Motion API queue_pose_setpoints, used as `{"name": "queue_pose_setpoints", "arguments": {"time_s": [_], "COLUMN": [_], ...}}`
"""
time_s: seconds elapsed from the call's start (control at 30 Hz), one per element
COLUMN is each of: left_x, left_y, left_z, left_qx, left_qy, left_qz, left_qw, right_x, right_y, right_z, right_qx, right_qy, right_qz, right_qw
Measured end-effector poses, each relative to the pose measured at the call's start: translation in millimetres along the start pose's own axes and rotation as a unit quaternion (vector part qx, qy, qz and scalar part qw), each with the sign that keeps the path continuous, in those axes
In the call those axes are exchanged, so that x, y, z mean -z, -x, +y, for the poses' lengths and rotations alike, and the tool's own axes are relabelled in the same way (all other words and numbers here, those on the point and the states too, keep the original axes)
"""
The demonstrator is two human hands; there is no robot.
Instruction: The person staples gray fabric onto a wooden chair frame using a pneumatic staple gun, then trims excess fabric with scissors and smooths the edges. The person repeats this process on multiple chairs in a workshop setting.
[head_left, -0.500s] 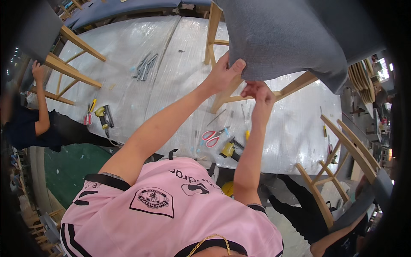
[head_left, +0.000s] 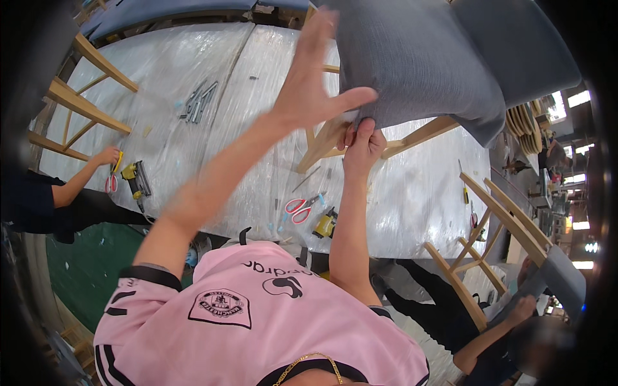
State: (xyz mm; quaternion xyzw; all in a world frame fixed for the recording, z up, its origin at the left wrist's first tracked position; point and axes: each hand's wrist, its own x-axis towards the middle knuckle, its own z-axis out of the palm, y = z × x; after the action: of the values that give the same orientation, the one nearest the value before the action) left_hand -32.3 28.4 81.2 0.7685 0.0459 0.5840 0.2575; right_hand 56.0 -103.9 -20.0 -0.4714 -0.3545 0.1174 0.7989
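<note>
Head view, right hand (head_left: pixel 362 145) apparently pinching grey seat cushion (head_left: pixel 425 64), left hand (head_left: pixel 315 77) spread

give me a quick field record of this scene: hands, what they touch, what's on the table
left hand: open, fingers spread, flat against the grey upholstered seat
right hand: pinching the grey fabric at the seat's lower edge
chair frame: pale wood, under the seat
table: covered in clear plastic sheet
on table: red-handled scissors, yellow tool, metal parts
others: a person's hand at left

left hand (head_left: pixel 317 83) open, flat on grey cushion (head_left: pixel 425 64) | right hand (head_left: pixel 362 143) pinches its edge (underneath)
</note>
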Motion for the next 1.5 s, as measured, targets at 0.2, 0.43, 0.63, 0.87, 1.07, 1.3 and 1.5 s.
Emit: {"name": "queue_pose_setpoints", "arguments": {"time_s": [0.2,0.43,0.63,0.87,1.07,1.3,1.5], "left_x": [-16.4,-31.1,-49.5,-112.9,-136.3,-39.1,-43.3], "left_y": [-67.4,-64.7,-78.3,-62.1,-65.0,22.6,52.4], "left_z": [5.5,12.6,43.0,91.3,84.4,33.5,4.5], "left_qx": [-0.19,-0.38,-0.252,-0.142,-0.23,0.043,0.302], "left_qy": [-0.093,-0.203,-0.265,-0.487,-0.277,0.058,0.307], "left_qz": [-0.26,-0.233,-0.253,-0.217,-0.218,0.076,-0.106], "left_qw": [0.942,0.872,0.896,0.834,0.907,0.995,0.896], "right_x": [-3.7,-5.2,6.1,-3.8,17.4,-1.5,-4.7], "right_y": [0.2,-1.9,3.1,15.3,9.7,-4.5,1.8], "right_z": [3.1,1.3,1.8,22.3,41.7,15.7,3.6], "right_qx": [0.016,0.02,0.014,0.091,0.119,0.07,-0.004], "right_qy": [-0.014,-0.006,-0.029,0.051,0.185,0.097,0.01], "right_qz": [-0.008,0.011,-0.005,0.077,-0.012,0.017,-0.003], "right_qw": [1.0,1.0,0.999,0.992,0.975,0.993,1.0]}}
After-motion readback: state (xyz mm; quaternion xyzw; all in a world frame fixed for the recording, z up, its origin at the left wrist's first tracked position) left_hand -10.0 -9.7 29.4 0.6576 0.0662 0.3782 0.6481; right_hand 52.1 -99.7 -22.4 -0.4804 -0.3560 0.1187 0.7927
